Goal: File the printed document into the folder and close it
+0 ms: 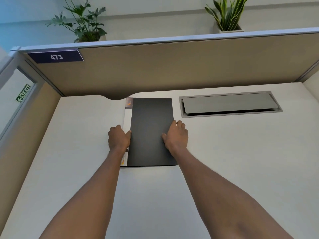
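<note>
- A dark blue plate (56, 56) hangs at the top left corner of the partition (172, 66) and carries the white number "473".
- A green sign (23, 95) shows on the glass panel (15, 90) at the far left. It reads "EXIT" in mirrored letters, with an arrow beside the word.
- The white spine strip (127, 116) along the left edge of the folder (151, 131) bears an orange logo near the top and another near the bottom, each with small print that is too small to read.
</note>
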